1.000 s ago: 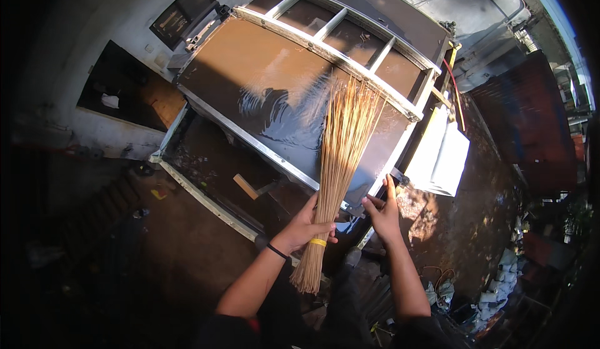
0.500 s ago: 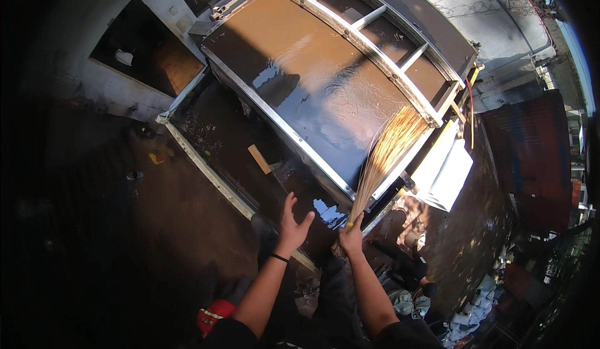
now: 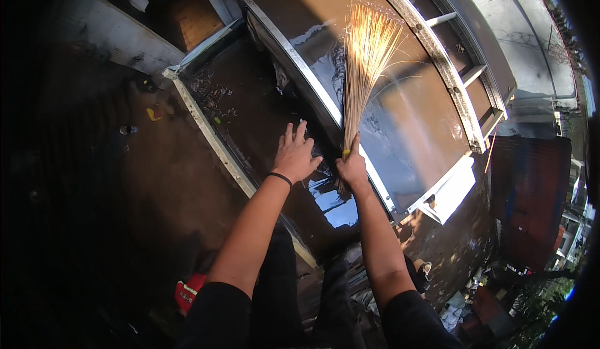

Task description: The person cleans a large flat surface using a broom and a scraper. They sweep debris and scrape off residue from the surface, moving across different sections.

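My right hand [image 3: 352, 166] grips the bound end of a stick broom [image 3: 364, 68]. Its pale bristles fan upward over a large brown panel with a wet, shiny surface [image 3: 400, 118]. A metal frame [image 3: 294, 55] borders that panel. My left hand [image 3: 294, 155] is open with fingers spread, resting flat near the frame's lower edge, just left of the broom hand. A black band circles my left wrist.
A white-edged frame [image 3: 206, 130] lies on dirty ground with debris. A dark wall opening [image 3: 165, 11] is at the upper left. A white block [image 3: 450, 193] sits by the panel's right corner. Litter lies at the lower right, and a red object [image 3: 187, 289] by my legs.
The broom has swung from the panel's right corner up to its middle. My left hand, which let go of the broom earlier, now lies flat near the frame. The view has shifted closer.
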`<state>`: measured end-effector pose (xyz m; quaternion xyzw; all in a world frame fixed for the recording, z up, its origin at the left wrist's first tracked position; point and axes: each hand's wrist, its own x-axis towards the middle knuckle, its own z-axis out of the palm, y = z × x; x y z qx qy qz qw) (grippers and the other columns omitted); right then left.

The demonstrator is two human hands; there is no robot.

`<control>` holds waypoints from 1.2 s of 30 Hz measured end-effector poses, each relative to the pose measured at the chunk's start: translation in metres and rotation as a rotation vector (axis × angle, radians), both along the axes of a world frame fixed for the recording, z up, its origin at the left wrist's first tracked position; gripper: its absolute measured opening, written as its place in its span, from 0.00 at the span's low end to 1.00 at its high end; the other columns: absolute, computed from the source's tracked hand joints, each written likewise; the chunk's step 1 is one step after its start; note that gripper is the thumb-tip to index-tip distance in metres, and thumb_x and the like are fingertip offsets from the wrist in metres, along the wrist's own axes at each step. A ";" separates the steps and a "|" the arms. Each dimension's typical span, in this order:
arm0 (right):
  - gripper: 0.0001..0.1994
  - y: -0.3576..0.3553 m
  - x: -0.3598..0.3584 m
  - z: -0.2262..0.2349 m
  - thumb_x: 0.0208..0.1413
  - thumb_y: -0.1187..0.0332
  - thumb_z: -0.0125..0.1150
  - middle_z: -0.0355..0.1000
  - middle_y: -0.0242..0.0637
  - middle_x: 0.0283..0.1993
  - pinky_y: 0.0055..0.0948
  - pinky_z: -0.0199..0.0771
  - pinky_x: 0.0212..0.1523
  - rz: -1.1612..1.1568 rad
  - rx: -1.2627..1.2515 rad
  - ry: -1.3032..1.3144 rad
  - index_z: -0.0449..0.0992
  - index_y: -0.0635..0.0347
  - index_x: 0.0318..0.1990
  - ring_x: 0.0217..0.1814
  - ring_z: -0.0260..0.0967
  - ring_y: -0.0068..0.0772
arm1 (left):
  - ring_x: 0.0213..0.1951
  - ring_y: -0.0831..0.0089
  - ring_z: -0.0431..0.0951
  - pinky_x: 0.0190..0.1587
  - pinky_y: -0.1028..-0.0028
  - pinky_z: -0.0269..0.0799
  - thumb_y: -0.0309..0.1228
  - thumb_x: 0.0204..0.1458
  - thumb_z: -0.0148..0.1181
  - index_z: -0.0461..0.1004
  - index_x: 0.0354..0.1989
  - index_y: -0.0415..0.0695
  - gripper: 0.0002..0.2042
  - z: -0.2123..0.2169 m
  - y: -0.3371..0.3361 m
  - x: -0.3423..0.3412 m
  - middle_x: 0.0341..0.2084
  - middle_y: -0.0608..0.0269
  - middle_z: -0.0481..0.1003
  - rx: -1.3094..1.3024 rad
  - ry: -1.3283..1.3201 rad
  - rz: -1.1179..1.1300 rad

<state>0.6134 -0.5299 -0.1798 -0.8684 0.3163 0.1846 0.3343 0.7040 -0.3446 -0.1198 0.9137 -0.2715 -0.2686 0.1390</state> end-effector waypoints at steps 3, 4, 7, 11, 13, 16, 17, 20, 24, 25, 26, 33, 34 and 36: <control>0.54 -0.008 0.036 -0.001 0.50 0.66 0.65 0.77 0.69 0.46 0.51 0.78 0.54 0.080 -0.036 -0.041 0.32 0.61 0.79 0.49 0.77 0.68 | 0.76 0.38 0.44 0.74 0.43 0.50 0.49 0.58 0.64 0.69 0.59 0.41 0.28 -0.006 -0.002 -0.007 0.78 0.51 0.36 -0.011 0.050 0.055; 0.54 -0.009 0.050 -0.002 0.50 0.66 0.65 0.76 0.70 0.47 0.50 0.78 0.55 0.105 -0.042 -0.044 0.32 0.61 0.79 0.51 0.77 0.68 | 0.76 0.39 0.45 0.74 0.43 0.50 0.49 0.59 0.64 0.68 0.60 0.40 0.29 -0.004 -0.006 -0.006 0.78 0.52 0.35 -0.002 0.070 0.056; 0.54 -0.003 0.092 -0.001 0.50 0.65 0.67 0.75 0.70 0.51 0.50 0.76 0.58 0.186 -0.059 -0.053 0.34 0.60 0.79 0.54 0.75 0.68 | 0.76 0.38 0.46 0.72 0.39 0.52 0.51 0.59 0.63 0.66 0.62 0.40 0.31 0.003 -0.010 0.002 0.79 0.53 0.31 0.006 0.129 0.065; 0.54 0.014 0.131 0.017 0.50 0.66 0.67 0.74 0.68 0.55 0.49 0.75 0.60 0.305 -0.055 -0.052 0.36 0.60 0.79 0.58 0.73 0.68 | 0.75 0.37 0.49 0.71 0.37 0.53 0.52 0.57 0.66 0.65 0.64 0.38 0.36 0.008 -0.006 0.009 0.79 0.52 0.29 0.035 0.188 0.068; 0.53 0.007 0.140 0.020 0.49 0.67 0.67 0.74 0.68 0.55 0.49 0.74 0.61 0.376 -0.066 -0.104 0.37 0.60 0.79 0.59 0.73 0.67 | 0.74 0.38 0.51 0.71 0.37 0.54 0.53 0.54 0.69 0.65 0.64 0.39 0.38 0.013 -0.007 0.013 0.79 0.51 0.28 0.048 0.222 0.064; 0.52 -0.001 0.146 0.042 0.49 0.68 0.67 0.74 0.68 0.55 0.48 0.73 0.62 0.437 -0.057 -0.081 0.40 0.58 0.79 0.60 0.72 0.66 | 0.73 0.39 0.53 0.69 0.37 0.57 0.54 0.46 0.75 0.65 0.64 0.41 0.42 0.015 -0.004 0.015 0.79 0.51 0.26 0.054 0.233 0.072; 0.52 -0.003 0.146 0.048 0.49 0.68 0.67 0.74 0.68 0.55 0.48 0.73 0.62 0.460 -0.059 -0.085 0.40 0.57 0.79 0.60 0.72 0.66 | 0.73 0.39 0.54 0.69 0.37 0.58 0.54 0.45 0.76 0.65 0.64 0.41 0.43 0.016 -0.004 0.015 0.79 0.50 0.26 0.054 0.237 0.071; 0.51 -0.009 0.138 0.066 0.49 0.68 0.67 0.74 0.66 0.55 0.48 0.72 0.62 0.483 -0.067 -0.077 0.42 0.56 0.79 0.60 0.72 0.66 | 0.72 0.38 0.56 0.68 0.36 0.60 0.54 0.42 0.77 0.65 0.64 0.41 0.45 0.016 -0.004 0.020 0.79 0.49 0.25 0.104 0.222 0.068; 0.50 -0.021 0.111 0.103 0.48 0.70 0.64 0.76 0.65 0.53 0.50 0.73 0.60 0.443 -0.055 -0.102 0.44 0.51 0.79 0.57 0.73 0.66 | 0.72 0.39 0.55 0.68 0.38 0.61 0.55 0.41 0.78 0.64 0.65 0.42 0.46 0.018 -0.006 0.022 0.79 0.49 0.25 0.143 0.222 0.079; 0.50 -0.022 0.100 0.106 0.48 0.71 0.64 0.76 0.65 0.52 0.51 0.73 0.60 0.412 -0.038 -0.100 0.44 0.49 0.79 0.56 0.73 0.67 | 0.72 0.39 0.55 0.68 0.38 0.61 0.55 0.41 0.78 0.64 0.65 0.42 0.46 0.017 -0.004 0.020 0.79 0.50 0.25 0.157 0.224 0.082; 0.49 -0.034 0.085 0.112 0.48 0.72 0.62 0.77 0.65 0.49 0.51 0.74 0.57 0.379 -0.037 -0.177 0.45 0.45 0.79 0.53 0.75 0.66 | 0.73 0.40 0.55 0.69 0.39 0.61 0.55 0.42 0.78 0.63 0.66 0.42 0.47 0.019 -0.011 0.020 0.79 0.50 0.24 0.151 0.226 0.082; 0.48 -0.074 -0.077 0.126 0.49 0.74 0.58 0.78 0.63 0.45 0.49 0.76 0.52 0.087 -0.049 -0.192 0.44 0.49 0.80 0.45 0.79 0.63 | 0.74 0.43 0.56 0.68 0.40 0.62 0.56 0.42 0.78 0.60 0.70 0.48 0.49 0.019 -0.017 0.013 0.79 0.56 0.23 0.219 0.222 0.094; 0.48 -0.078 -0.106 0.130 0.50 0.74 0.59 0.78 0.63 0.47 0.47 0.76 0.53 -0.040 0.004 -0.136 0.45 0.49 0.80 0.47 0.79 0.61 | 0.74 0.43 0.55 0.69 0.41 0.62 0.56 0.42 0.77 0.60 0.70 0.50 0.48 0.023 -0.019 0.012 0.79 0.56 0.22 0.231 0.242 0.096; 0.48 -0.093 -0.181 0.129 0.50 0.74 0.60 0.77 0.62 0.51 0.43 0.77 0.54 -0.153 -0.078 -0.116 0.45 0.51 0.80 0.50 0.79 0.56 | 0.73 0.43 0.56 0.69 0.43 0.63 0.56 0.42 0.77 0.58 0.72 0.50 0.50 0.031 -0.023 0.015 0.79 0.53 0.22 0.231 0.246 0.084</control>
